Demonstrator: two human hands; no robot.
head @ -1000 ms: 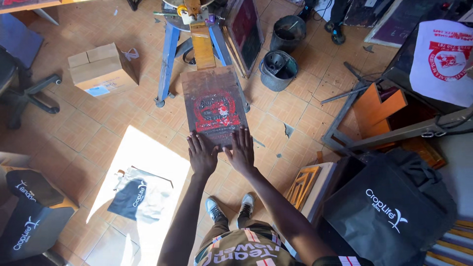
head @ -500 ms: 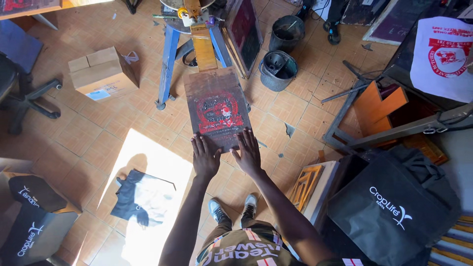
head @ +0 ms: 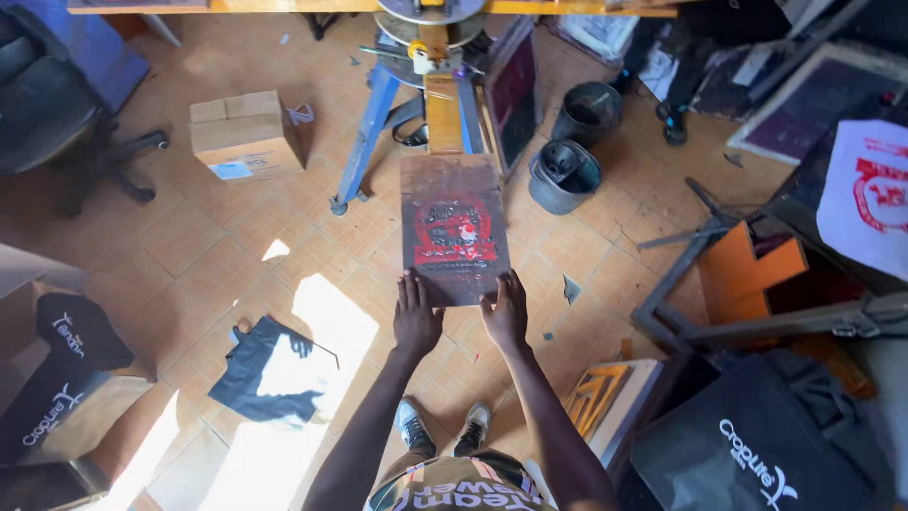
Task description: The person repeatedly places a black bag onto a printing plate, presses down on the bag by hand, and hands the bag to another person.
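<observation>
A brown printing board (head: pixel 452 227) with a red and black ink stain sticks out toward me from a blue-legged press stand (head: pixel 374 132). My left hand (head: pixel 414 317) lies flat with fingers spread at the board's near left corner. At the near right corner my right hand (head: pixel 505 312) rests the same way, fingers on the board's edge. Neither hand holds anything. My shoes (head: pixel 437 428) show on the tiled floor below.
A dark garment (head: pixel 270 371) lies on the floor to my left. A cardboard box (head: pixel 244 134) sits far left, two dark buckets (head: pixel 567 170) right of the board. A black bag (head: pixel 757 445), an orange frame (head: pixel 747 274) and a metal rack crowd the right. An office chair (head: pixel 57 104) stands at far left.
The view has tilted, so the board and my hands sit lower in the picture. My hands stay at the board's near edge, slightly further apart.
</observation>
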